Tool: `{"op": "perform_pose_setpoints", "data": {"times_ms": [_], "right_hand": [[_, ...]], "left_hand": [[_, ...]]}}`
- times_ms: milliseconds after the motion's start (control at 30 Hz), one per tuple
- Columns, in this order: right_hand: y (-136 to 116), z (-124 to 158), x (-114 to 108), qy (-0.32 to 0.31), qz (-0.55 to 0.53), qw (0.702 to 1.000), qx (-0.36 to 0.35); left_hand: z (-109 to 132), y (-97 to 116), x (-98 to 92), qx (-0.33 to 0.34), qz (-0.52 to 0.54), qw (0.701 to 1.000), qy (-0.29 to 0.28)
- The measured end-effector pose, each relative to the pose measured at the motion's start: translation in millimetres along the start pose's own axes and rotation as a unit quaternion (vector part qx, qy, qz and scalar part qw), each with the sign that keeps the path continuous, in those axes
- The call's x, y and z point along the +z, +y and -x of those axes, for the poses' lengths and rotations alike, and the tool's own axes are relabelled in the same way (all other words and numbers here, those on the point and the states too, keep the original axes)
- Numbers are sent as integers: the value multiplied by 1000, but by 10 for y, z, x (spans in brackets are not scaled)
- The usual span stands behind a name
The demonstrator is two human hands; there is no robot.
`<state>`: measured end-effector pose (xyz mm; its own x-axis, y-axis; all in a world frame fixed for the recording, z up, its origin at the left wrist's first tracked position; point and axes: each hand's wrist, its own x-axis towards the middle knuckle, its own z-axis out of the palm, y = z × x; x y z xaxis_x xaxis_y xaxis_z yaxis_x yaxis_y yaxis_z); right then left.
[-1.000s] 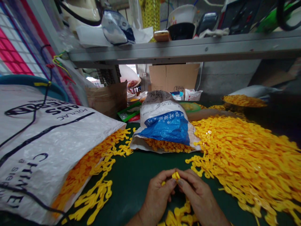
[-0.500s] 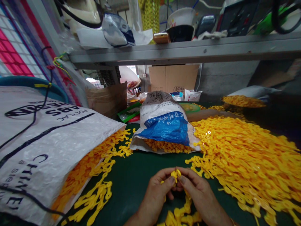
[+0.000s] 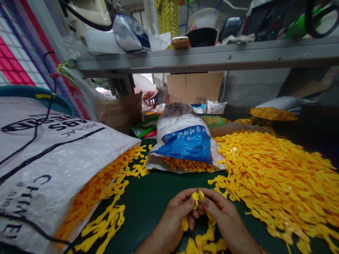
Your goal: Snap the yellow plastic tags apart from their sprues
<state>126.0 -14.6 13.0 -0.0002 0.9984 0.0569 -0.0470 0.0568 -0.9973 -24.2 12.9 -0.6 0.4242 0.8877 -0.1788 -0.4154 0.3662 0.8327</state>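
Low in the middle of the view, my left hand (image 3: 174, 215) pinches a small yellow plastic piece (image 3: 195, 197) with a round end. Another round yellow end (image 3: 184, 223) shows below its fingers. Close beside it, my right hand (image 3: 225, 215) is closed on a second yellow plastic piece (image 3: 201, 194). The two round tops sit side by side, slightly apart; whether they join lower down is hidden by the fingers. Below the hands, several yellow plastic pieces (image 3: 202, 243) lie in a cluster near the bottom edge.
A large heap of yellow pieces (image 3: 286, 183) covers the right. At left, a white sack (image 3: 79, 151) spills similar pieces. A blue and white sack (image 3: 185, 144) stands ahead on the dark green tabletop (image 3: 148, 197). A grey shelf beam (image 3: 201, 58) crosses above.
The left hand's piece has turned and parted slightly from the right one. A round yellow end has come into fuller view under the left fingers. The camera view has shifted slightly.
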Motion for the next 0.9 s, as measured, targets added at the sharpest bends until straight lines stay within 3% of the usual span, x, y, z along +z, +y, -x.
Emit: {"op": "perform_pose_setpoints", "data": {"times_ms": [200,900], "right_hand": [[35,0,-11,-7,-14,1000,5],[103,-18,-5,-15,31,999,-15]], "left_hand": [[-18,-16,-39,-9,27,999,23],[-31,-31,-48,-3,30,999,17]]}}
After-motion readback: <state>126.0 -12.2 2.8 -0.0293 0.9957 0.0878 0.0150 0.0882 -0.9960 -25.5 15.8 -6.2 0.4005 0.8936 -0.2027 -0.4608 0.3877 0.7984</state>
